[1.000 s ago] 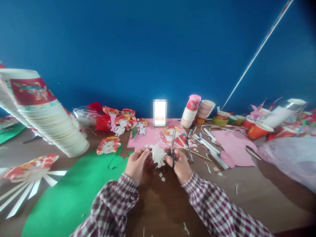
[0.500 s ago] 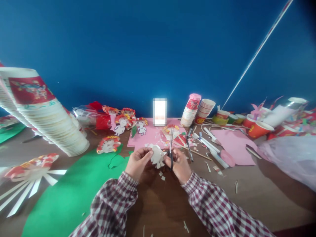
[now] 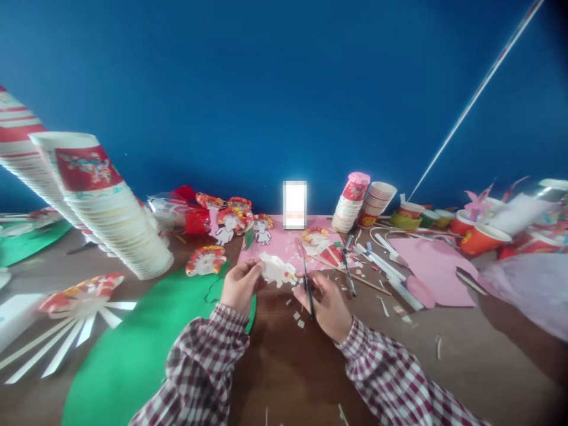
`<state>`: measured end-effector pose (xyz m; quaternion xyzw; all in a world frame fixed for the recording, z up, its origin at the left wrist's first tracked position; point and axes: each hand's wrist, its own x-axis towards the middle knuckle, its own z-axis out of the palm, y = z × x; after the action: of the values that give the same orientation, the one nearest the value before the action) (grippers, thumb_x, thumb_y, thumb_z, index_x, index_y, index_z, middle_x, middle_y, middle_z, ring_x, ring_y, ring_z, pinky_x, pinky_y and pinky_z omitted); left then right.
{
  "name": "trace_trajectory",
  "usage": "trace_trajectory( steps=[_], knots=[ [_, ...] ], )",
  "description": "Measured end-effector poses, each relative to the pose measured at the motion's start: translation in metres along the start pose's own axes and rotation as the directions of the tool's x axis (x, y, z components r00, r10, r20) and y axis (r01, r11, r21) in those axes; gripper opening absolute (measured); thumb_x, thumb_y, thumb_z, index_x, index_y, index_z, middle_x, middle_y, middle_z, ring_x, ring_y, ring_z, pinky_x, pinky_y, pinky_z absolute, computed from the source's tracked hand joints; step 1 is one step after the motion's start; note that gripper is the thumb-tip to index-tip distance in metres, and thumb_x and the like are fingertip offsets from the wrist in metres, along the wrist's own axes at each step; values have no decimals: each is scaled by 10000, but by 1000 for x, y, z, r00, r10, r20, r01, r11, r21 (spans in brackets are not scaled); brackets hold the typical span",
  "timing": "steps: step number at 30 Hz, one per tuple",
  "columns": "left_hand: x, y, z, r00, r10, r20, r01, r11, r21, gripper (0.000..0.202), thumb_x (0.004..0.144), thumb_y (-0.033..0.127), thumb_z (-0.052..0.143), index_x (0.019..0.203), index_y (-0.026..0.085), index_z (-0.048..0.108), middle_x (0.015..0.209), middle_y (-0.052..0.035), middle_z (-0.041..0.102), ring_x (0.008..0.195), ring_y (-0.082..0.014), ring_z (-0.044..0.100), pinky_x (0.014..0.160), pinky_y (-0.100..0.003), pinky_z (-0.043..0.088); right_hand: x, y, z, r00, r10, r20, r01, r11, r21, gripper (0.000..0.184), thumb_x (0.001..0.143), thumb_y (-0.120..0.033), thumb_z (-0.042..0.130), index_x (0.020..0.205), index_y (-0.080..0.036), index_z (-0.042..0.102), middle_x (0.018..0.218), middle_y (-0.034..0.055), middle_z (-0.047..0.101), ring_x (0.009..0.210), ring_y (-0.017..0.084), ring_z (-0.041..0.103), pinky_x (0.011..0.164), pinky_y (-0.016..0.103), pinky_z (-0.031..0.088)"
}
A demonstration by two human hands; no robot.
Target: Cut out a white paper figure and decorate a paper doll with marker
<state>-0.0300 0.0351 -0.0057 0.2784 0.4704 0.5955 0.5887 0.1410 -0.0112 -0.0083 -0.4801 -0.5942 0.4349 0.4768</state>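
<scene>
My left hand (image 3: 242,285) pinches the left edge of a white paper cutout (image 3: 277,270), holding it above the brown table. In my right hand (image 3: 326,302) is a pair of black-handled scissors (image 3: 307,287), blades pointing up and away beside the cutout's right edge. Whether the blades touch the paper I cannot tell. Small paper scraps (image 3: 299,319) lie on the table below the cutout. Behind my hands rests a pink sheet (image 3: 261,251) strewn with more scraps, and a yellow-and-red paper ring (image 3: 317,239).
Tall stacks of paper cups (image 3: 115,219) lean at the left, near a green sheet (image 3: 133,349) and paper figures (image 3: 228,228). Shorter cup stacks (image 3: 350,204) stand at the back. Pens (image 3: 348,272), a pink sheet (image 3: 437,269) and a plastic bag (image 3: 528,284) lie to the right.
The view has shifted slightly, so the scene sits further right. The white cutout has turned and lies more sideways in my left hand. The scissors have tilted, with their tips further left.
</scene>
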Motion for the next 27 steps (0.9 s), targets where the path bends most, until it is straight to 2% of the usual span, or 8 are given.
trace_trajectory(
  steps=[4,8,12,19,27],
  knots=[
    [9,18,-9,986,78,-150,-104,980,-172,341,493,227,793,750,130,590,536,55,544,466,-49,509,458,-157,471,-7,-3,3,978,28,204,1,990,-138,306,739,-314,652,991,-152,585,697,-6,559,599,120,516,555,223,435],
    [10,27,-14,973,118,-198,-172,944,-282,341,477,192,798,728,138,573,562,52,555,490,-55,534,471,-155,474,-9,-1,2,952,-5,308,97,953,-285,269,714,-341,669,903,-152,643,663,-3,581,583,121,506,564,223,418],
    [2,26,-8,982,140,-126,-171,942,-289,318,511,204,793,740,152,578,587,54,566,519,-56,545,492,-156,474,-8,-1,1,946,-37,322,127,956,-264,236,696,-348,681,839,-161,673,651,3,599,576,131,509,554,225,410],
    [-10,12,6,996,91,-16,-92,972,-216,324,505,243,801,731,141,592,558,49,569,504,-56,533,494,-165,478,-7,-2,0,931,71,357,-1,981,-193,299,721,-345,673,952,-155,657,644,-6,562,568,117,469,541,223,390],
    [-15,-1,11,999,36,37,-31,990,-140,327,510,261,800,723,124,592,543,40,573,500,-54,523,498,-164,471,-3,-3,-2,910,117,397,-122,992,-14,377,711,-427,677,930,-122,647,627,-16,498,552,91,416,502,202,352]
  ],
)
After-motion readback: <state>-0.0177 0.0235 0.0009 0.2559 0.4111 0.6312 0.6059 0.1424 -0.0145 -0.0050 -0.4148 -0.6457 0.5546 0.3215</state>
